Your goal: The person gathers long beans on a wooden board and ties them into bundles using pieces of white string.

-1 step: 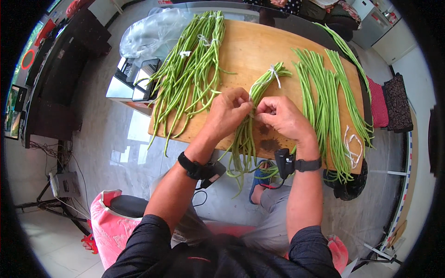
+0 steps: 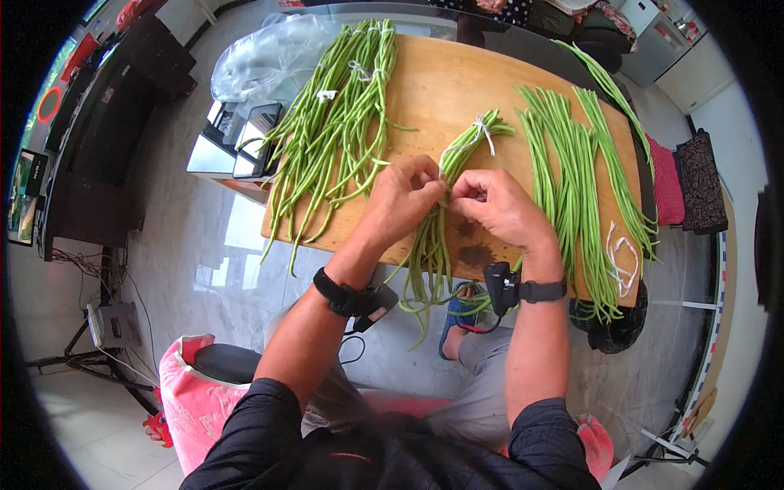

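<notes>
The bundle (image 2: 429, 241) lay on the table (image 2: 457, 73), its tips hanging past the near edge. The left hand (image 2: 407, 192) and right hand (image 2: 500, 204) each had a grip pinched together mid-bundle, apparently on string (image 2: 481, 126). Snug, even tension without crushing seemed wisest.

Wooden board (image 2: 445, 82), glossy plastic bag (image 2: 260, 64)

On the board (image 2: 449, 69), a bundle (image 2: 465, 149) is lying between the left hand (image 2: 407, 192) and right hand (image 2: 502, 204), its near ends hanging past the near edge. Tied beans (image 2: 343, 122) are lying to its left, a bag (image 2: 260, 61) resting left of their far ends. Other beans (image 2: 576, 163) are lying right, string (image 2: 610, 245) resting among their near ends.
</notes>
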Demonstrator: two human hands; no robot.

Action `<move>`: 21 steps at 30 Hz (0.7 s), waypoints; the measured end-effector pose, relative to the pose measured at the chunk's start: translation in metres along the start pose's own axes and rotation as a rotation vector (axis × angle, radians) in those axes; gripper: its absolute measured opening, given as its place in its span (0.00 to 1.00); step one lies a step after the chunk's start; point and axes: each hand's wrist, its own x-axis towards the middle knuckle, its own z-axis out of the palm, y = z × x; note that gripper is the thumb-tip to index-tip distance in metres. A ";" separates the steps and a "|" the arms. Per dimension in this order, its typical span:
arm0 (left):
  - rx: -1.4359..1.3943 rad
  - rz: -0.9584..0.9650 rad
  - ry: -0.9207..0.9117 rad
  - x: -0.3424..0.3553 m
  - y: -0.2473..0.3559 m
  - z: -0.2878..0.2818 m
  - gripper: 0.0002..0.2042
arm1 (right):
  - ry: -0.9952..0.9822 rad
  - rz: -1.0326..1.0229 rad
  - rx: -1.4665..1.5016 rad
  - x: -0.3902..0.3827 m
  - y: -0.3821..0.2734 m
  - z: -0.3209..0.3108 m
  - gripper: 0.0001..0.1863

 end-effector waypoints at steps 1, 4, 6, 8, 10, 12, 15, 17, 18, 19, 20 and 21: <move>-0.061 -0.015 -0.014 0.000 -0.002 -0.003 0.03 | 0.008 -0.071 -0.014 0.002 -0.001 0.002 0.04; -0.209 -0.098 -0.078 -0.001 0.006 -0.003 0.04 | 0.098 -0.125 0.129 0.002 0.001 0.004 0.05; -0.306 -0.167 -0.113 -0.002 0.010 -0.005 0.05 | 0.084 -0.026 0.206 0.002 -0.007 0.004 0.05; -0.333 -0.212 -0.105 -0.002 0.014 -0.005 0.06 | 0.071 0.075 0.279 0.003 -0.009 0.006 0.04; -0.341 -0.234 -0.113 -0.002 0.020 -0.005 0.05 | 0.098 0.037 0.454 0.006 -0.004 0.010 0.04; -0.349 -0.257 -0.121 -0.001 0.021 -0.006 0.05 | 0.124 0.036 0.476 0.008 -0.005 0.013 0.04; -0.354 -0.270 -0.130 0.000 0.020 -0.010 0.04 | 0.162 0.021 0.490 0.010 -0.007 0.015 0.03; -0.369 -0.256 -0.137 0.000 0.021 -0.009 0.04 | 0.179 0.009 0.480 0.010 -0.007 0.015 0.03; -0.370 -0.256 -0.139 -0.001 0.021 -0.009 0.04 | 0.195 0.012 0.485 0.010 -0.005 0.015 0.03; -0.342 -0.254 -0.145 -0.002 0.022 -0.009 0.04 | 0.210 0.015 0.490 0.011 -0.003 0.015 0.03; -0.312 -0.252 -0.150 -0.003 0.024 -0.009 0.05 | 0.212 0.015 0.490 0.011 -0.002 0.015 0.03; -0.313 -0.251 -0.151 -0.003 0.023 -0.008 0.05 | 0.218 0.004 0.496 0.011 -0.001 0.015 0.03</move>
